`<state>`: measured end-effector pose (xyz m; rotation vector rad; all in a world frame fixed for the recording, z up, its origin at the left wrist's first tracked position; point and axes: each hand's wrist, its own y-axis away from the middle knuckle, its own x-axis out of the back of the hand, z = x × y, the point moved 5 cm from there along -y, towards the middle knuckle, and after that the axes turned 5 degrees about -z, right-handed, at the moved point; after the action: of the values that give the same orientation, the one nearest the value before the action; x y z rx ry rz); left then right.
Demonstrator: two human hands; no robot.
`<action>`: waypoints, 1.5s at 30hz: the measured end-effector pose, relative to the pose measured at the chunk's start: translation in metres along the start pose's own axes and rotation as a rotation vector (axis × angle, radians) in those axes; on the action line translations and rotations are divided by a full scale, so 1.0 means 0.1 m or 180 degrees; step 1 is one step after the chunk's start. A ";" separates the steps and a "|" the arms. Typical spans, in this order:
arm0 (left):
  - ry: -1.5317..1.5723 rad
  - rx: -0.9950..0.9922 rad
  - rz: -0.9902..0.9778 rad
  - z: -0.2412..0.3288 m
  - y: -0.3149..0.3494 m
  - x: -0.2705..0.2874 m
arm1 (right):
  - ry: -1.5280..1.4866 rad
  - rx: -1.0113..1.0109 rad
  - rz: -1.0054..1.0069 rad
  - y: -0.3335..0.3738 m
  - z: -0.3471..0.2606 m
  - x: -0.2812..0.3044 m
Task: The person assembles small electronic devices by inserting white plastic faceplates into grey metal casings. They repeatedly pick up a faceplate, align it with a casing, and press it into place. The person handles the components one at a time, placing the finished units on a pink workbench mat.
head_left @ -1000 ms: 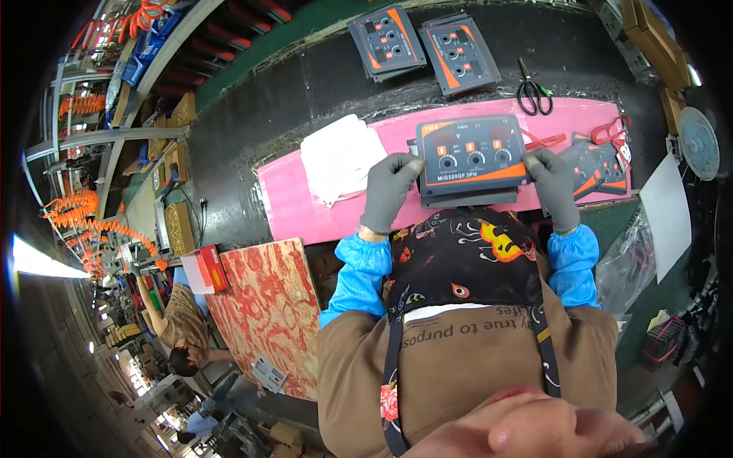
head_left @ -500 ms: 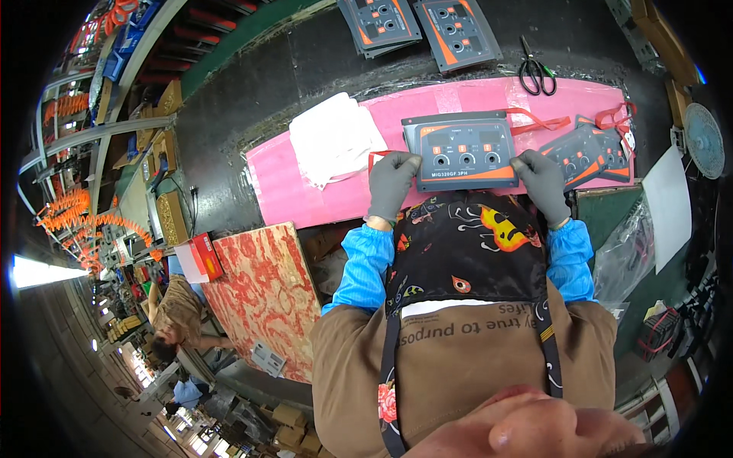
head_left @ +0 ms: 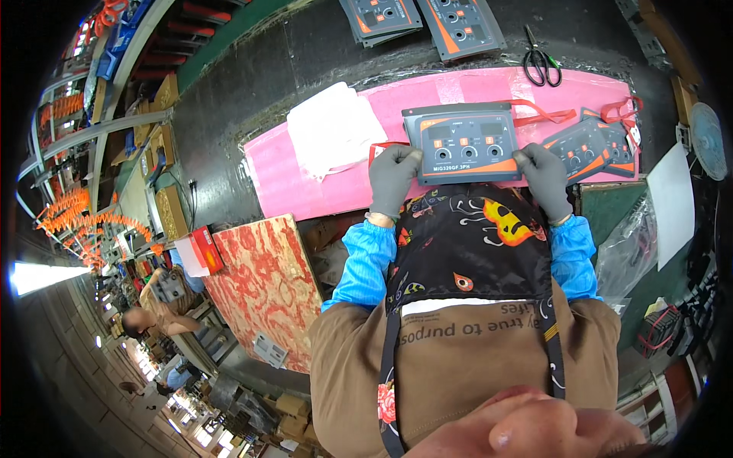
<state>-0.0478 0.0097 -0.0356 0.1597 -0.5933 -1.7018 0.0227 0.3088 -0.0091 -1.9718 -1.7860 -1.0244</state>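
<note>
In front of me, over the near side of the pink mat [head_left: 267,183], is a grey control panel plate [head_left: 468,143] with orange trim, dials and cut-outs. My left hand [head_left: 394,177], in a grey glove, pinches its left edge between thumb and fingers. On the opposite edge, my gloved right hand [head_left: 544,177] grips the plate the same way. Another plate's edge shows behind its top. White sheets [head_left: 336,130] lie left of my left hand. Several smaller grey-orange panels [head_left: 584,149] overlap beyond my right hand, beside a red ribbon [head_left: 542,113].
Stacked panel plates [head_left: 382,17] and another plate pile [head_left: 460,27] lie at the far side. Black-handled scissors [head_left: 542,67] rest at the mat's far edge. A red-patterned board [head_left: 267,282] and a red box [head_left: 200,252] are at left. Another person [head_left: 164,298] is farther left.
Both hands keep their hold, and the plate now leans slightly differently, showing more of the one behind its top. The view has shifted a little. The person at left has changed posture.
</note>
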 end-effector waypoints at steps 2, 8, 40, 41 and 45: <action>0.0017 0.0007 -0.0012 0.01 0.01 0.00 | -0.0046 0.0049 0.0019 0.00 0.03 -0.02; 0.0073 -0.0007 -0.0044 -0.01 0.00 0.00 | -0.0005 0.0032 0.0023 0.00 0.02 -0.02; -0.0046 0.0029 -0.0018 -0.08 -0.04 0.00 | 0.0292 0.0133 -0.0062 -0.01 0.02 -0.02; -0.0033 0.0050 -0.0010 -0.09 -0.04 0.00 | 0.0283 0.0121 -0.0082 -0.01 0.02 -0.03; 0.0042 0.0041 -0.0039 -0.06 -0.04 -0.01 | 0.0244 0.0010 -0.0121 -0.02 0.00 -0.02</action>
<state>-0.0486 0.0092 -0.0427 0.1841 -0.5947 -1.7078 0.0211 0.3076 -0.0108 -1.8772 -1.7894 -1.0932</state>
